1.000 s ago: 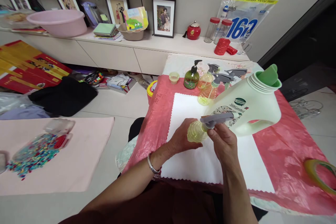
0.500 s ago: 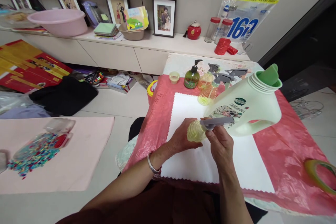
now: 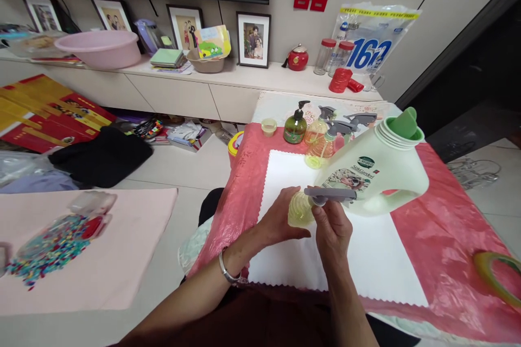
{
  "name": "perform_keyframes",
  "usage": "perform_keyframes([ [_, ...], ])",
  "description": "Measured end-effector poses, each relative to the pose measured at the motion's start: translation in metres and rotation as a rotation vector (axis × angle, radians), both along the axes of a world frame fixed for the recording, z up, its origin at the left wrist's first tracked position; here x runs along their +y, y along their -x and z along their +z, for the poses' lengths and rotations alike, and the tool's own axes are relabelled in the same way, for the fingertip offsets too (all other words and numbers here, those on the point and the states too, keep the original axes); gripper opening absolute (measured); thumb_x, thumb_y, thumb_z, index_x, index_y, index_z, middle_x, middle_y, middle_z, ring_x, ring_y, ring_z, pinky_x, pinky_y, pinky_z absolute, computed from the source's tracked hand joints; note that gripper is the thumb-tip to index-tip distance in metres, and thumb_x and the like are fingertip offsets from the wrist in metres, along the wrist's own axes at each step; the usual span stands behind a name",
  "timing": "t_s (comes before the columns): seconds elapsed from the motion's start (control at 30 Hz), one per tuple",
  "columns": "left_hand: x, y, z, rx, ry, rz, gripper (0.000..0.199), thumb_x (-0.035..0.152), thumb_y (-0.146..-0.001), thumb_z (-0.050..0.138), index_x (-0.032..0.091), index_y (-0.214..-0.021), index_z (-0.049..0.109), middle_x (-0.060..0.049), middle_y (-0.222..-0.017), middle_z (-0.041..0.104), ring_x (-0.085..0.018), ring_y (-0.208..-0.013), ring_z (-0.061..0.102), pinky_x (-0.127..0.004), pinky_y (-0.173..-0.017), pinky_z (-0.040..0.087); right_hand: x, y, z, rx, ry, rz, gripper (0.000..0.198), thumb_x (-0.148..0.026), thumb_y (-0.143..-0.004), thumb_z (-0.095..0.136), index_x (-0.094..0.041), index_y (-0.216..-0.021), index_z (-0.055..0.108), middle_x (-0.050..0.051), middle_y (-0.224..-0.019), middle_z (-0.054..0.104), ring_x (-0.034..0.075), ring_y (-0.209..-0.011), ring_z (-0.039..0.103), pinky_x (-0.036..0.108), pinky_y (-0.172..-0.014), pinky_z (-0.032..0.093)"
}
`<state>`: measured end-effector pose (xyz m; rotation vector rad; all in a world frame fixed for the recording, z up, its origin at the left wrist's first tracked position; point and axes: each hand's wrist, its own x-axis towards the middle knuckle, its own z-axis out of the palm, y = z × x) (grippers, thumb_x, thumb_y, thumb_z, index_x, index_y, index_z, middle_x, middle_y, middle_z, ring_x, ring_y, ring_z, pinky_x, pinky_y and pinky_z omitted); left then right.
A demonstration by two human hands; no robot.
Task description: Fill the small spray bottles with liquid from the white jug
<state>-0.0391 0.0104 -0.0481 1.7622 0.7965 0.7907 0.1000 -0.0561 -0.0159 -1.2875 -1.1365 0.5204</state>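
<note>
A clear spray bottle (image 3: 299, 210) with yellowish liquid is held over the white mat (image 3: 285, 268). My left hand (image 3: 280, 217) wraps round its body. My right hand (image 3: 332, 226) closes on the grey spray head (image 3: 331, 194) at the bottle's neck, which points to the right. Just beyond my right hand stands a big pale green jug (image 3: 374, 165) with a green scoop-like piece (image 3: 404, 122) in its mouth. Behind the mat are more spray bottles (image 3: 320, 149) with grey heads and a dark green pump bottle (image 3: 295, 129).
A small cup (image 3: 268, 127) stands at the table's far left. Tape (image 3: 494, 276) lies on the red cover (image 3: 451, 244) at right. Colourful small pieces (image 3: 52, 252) are spilled on a pink board (image 3: 130, 244) at left. A cabinet (image 3: 171, 95) runs along the wall.
The whole view has shifted slightly, with the background lower in the picture. Both hands keep hold of the spray bottle, and the right hand stays at its head.
</note>
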Motion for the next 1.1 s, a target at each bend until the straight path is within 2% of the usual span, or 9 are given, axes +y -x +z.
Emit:
perform_keyframes([
  [0.07, -0.004, 0.009, 0.014, 0.014, 0.005, -0.031, 0.109, 0.025, -0.056, 0.095, 0.026, -0.150, 0.040, -0.016, -0.152, 0.044, -0.040, -0.145, 0.041, -0.063, -0.119, 0.039, 0.001, 0.003, -0.001, 0.010, -0.015, -0.025, 0.034, -0.046, -0.099, 0.067, -0.021, -0.119, 0.074, 0.006, -0.114, 0.068, 0.023, -0.105, 0.065, 0.031, -0.087, 0.054],
  [0.13, -0.007, 0.018, 0.030, -0.019, -0.004, -0.059, 0.101, 0.019, -0.066, 0.087, 0.029, -0.153, 0.036, -0.014, -0.156, 0.041, -0.037, -0.147, 0.040, -0.060, -0.122, 0.038, 0.001, 0.006, -0.004, 0.027, -0.030, -0.044, 0.031, -0.045, -0.098, 0.068, -0.021, -0.117, 0.074, 0.005, -0.112, 0.069, 0.022, -0.102, 0.065, 0.029, -0.085, 0.054],
  [0.27, -0.011, 0.024, 0.055, -0.153, -0.028, -0.071, 0.072, 0.014, -0.080, 0.069, 0.031, -0.147, 0.046, -0.009, -0.149, 0.051, -0.032, -0.143, 0.047, -0.054, -0.122, 0.039, 0.003, 0.011, -0.013, 0.075, -0.041, -0.061, 0.031, -0.045, -0.098, 0.069, -0.020, -0.115, 0.072, 0.005, -0.108, 0.068, 0.021, -0.099, 0.065, 0.031, -0.087, 0.054],
  [0.4, -0.014, 0.013, 0.066, -0.260, -0.017, 0.015, 0.049, 0.024, -0.087, 0.070, 0.030, -0.134, 0.059, -0.008, -0.140, 0.056, -0.029, -0.135, 0.054, -0.048, -0.117, 0.045, 0.003, 0.014, -0.019, 0.105, -0.011, -0.099, 0.033, -0.048, -0.093, 0.073, -0.018, -0.105, 0.072, 0.006, -0.100, 0.068, 0.022, -0.093, 0.065, 0.035, -0.087, 0.054],
  [0.5, -0.019, 0.001, 0.071, -0.264, -0.015, 0.101, 0.041, 0.029, -0.084, 0.074, 0.026, -0.123, 0.063, -0.009, -0.130, 0.060, -0.028, -0.125, 0.058, -0.046, -0.112, 0.048, 0.005, 0.018, -0.019, 0.124, 0.014, -0.130, 0.036, -0.051, -0.091, 0.071, -0.017, -0.101, 0.071, 0.007, -0.095, 0.068, 0.022, -0.087, 0.065, 0.035, -0.082, 0.056],
  [0.67, -0.026, -0.017, 0.074, -0.244, 0.001, 0.288, 0.037, 0.033, -0.078, 0.078, 0.023, -0.110, 0.061, -0.006, -0.111, 0.063, -0.025, -0.106, 0.062, -0.042, -0.095, 0.055, 0.009, 0.029, -0.013, 0.153, -0.018, -0.190, 0.036, -0.051, -0.086, 0.074, -0.017, -0.099, 0.068, 0.007, -0.096, 0.069, 0.022, -0.087, 0.067, 0.032, -0.078, 0.058],
  [0.83, -0.023, -0.026, 0.075, -0.191, 0.003, 0.405, 0.029, 0.029, -0.078, 0.078, 0.024, -0.099, 0.060, -0.003, -0.100, 0.063, -0.022, -0.096, 0.063, -0.037, -0.086, 0.054, 0.008, 0.029, -0.020, 0.154, -0.003, -0.179, 0.041, -0.057, -0.088, 0.069, -0.016, -0.092, 0.066, 0.008, -0.086, 0.067, 0.022, -0.076, 0.067, 0.033, -0.072, 0.059],
  [0.97, -0.019, -0.024, 0.074, -0.218, 0.000, 0.393, 0.022, 0.032, -0.080, 0.079, 0.023, -0.093, 0.063, -0.003, -0.096, 0.065, -0.021, -0.093, 0.064, -0.037, -0.085, 0.053, 0.006, 0.025, -0.027, 0.161, 0.007, -0.111, 0.043, -0.056, -0.090, 0.070, -0.015, -0.105, 0.068, 0.011, -0.099, 0.068, 0.026, -0.094, 0.067, 0.039, -0.087, 0.059],
  [1.1, -0.016, -0.019, 0.069, -0.297, 0.010, 0.372, 0.023, 0.038, -0.083, 0.079, 0.022, -0.092, 0.066, -0.004, -0.098, 0.068, -0.021, -0.095, 0.065, -0.037, -0.087, 0.053, 0.004, 0.017, -0.021, 0.185, 0.002, 0.025, 0.051, -0.056, -0.092, 0.072, -0.016, -0.124, 0.067, 0.012, -0.115, 0.066, 0.028, -0.113, 0.063, 0.043, -0.101, 0.055],
])
